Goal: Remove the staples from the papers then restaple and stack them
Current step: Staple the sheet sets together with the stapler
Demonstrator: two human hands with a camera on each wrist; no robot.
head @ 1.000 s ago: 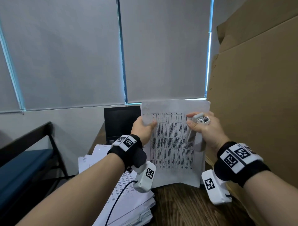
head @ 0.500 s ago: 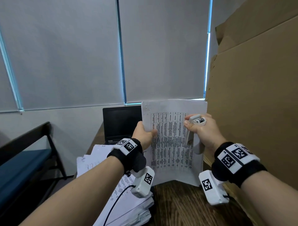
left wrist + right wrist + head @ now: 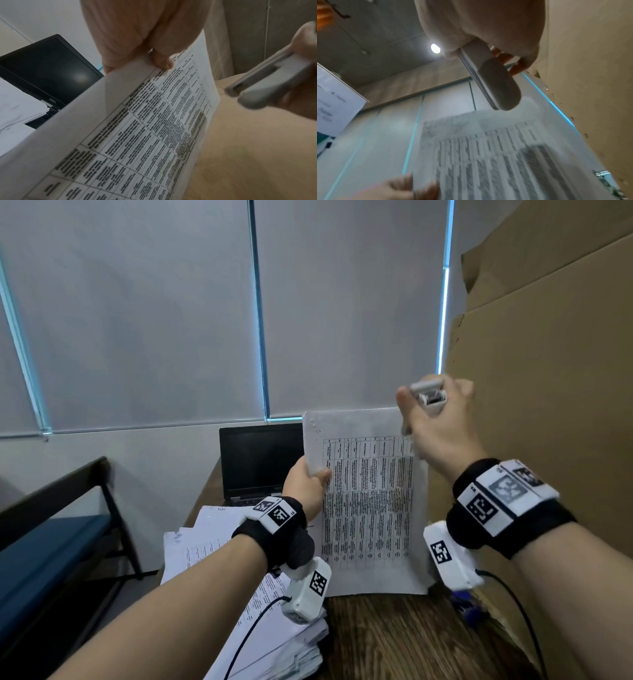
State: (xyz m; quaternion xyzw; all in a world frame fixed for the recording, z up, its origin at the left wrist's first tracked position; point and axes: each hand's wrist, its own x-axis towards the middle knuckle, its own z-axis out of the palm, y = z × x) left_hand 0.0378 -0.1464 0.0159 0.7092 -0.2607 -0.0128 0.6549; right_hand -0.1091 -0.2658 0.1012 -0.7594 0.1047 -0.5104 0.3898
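Note:
A set of printed papers (image 3: 368,501) with a dense table stands upright over the wooden desk. My left hand (image 3: 306,484) pinches its left edge, thumb on the front (image 3: 163,60). The same papers (image 3: 137,135) fill the left wrist view and appear blurred in the right wrist view (image 3: 496,155). My right hand (image 3: 438,422) grips a small white stapler (image 3: 428,395), raised at the papers' top right corner. The stapler (image 3: 491,82) points down toward the top edge, slightly apart from it. It shows at the right of the left wrist view too, stapler (image 3: 274,79).
A thick, untidy pile of papers (image 3: 233,577) lies on the desk (image 3: 394,642) at the left. A black laptop (image 3: 260,460) stands open behind it. Large cardboard sheets (image 3: 548,371) lean along the right. A dark chair (image 3: 51,542) stands at the far left.
My right hand has lifted the stapler from the middle of the papers' right edge up to their top right corner. The left hand keeps the same hold on the papers.

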